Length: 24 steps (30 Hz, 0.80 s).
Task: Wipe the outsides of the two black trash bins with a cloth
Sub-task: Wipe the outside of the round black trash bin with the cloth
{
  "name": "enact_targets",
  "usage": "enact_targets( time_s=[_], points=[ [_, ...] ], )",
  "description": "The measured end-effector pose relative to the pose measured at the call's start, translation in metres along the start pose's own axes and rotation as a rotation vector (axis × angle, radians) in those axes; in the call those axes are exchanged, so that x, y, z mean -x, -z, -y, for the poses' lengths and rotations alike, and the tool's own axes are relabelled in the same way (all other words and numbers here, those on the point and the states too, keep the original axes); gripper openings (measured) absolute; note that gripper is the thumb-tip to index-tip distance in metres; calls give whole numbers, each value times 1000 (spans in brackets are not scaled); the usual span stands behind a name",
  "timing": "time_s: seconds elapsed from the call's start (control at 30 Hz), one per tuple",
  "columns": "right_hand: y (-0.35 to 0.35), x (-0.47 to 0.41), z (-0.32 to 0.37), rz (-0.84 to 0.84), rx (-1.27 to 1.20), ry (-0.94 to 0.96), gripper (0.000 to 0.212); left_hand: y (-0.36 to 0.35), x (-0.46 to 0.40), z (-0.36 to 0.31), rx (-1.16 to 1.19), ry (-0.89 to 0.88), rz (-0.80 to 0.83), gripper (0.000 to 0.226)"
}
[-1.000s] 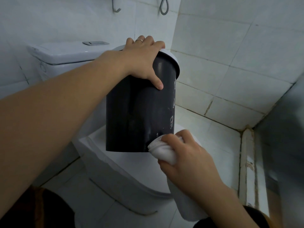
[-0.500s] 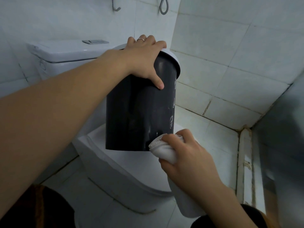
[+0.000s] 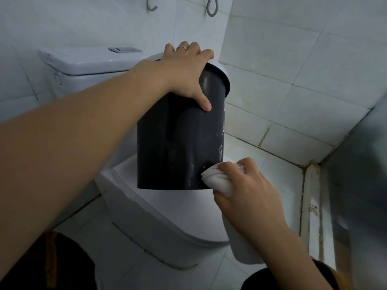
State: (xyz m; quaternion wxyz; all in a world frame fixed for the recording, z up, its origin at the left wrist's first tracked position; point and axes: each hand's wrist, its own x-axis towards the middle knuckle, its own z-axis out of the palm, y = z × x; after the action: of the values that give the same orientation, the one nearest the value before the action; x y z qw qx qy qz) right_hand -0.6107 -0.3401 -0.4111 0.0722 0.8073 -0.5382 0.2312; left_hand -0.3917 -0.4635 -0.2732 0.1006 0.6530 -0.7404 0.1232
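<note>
Here, left hand fingers curled over black bin rim, right hand clutching cloth against it.

One black bin, one cloth, one toilet, two hooks.

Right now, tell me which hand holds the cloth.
The right hand grips the white cloth, pressing it against the black bin near its bottom edge. The left hand grips the bin's top instead.

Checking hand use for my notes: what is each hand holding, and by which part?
Left hand holds the black bin by its top rim; right hand holds the bunched white cloth.
</note>
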Motion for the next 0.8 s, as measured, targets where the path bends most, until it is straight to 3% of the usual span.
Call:
enact_targets(
  time_s=[0.2,0.43,0.7,0.8],
  points=[
    [3,13,34,34,-30,165,38,0,-2,-2,-12,-7,7,119],
    [0,-2,1,5,37,-40,32,0,-1,-3,-32,1,2,119],
    [1,19,36,39,-40,136,39,0,-3,-14,-55,-24,-9,117],
    [1,21,30,52,-22,112,40,1,-1,-13,-55,-17,-7,116]
  ],
)
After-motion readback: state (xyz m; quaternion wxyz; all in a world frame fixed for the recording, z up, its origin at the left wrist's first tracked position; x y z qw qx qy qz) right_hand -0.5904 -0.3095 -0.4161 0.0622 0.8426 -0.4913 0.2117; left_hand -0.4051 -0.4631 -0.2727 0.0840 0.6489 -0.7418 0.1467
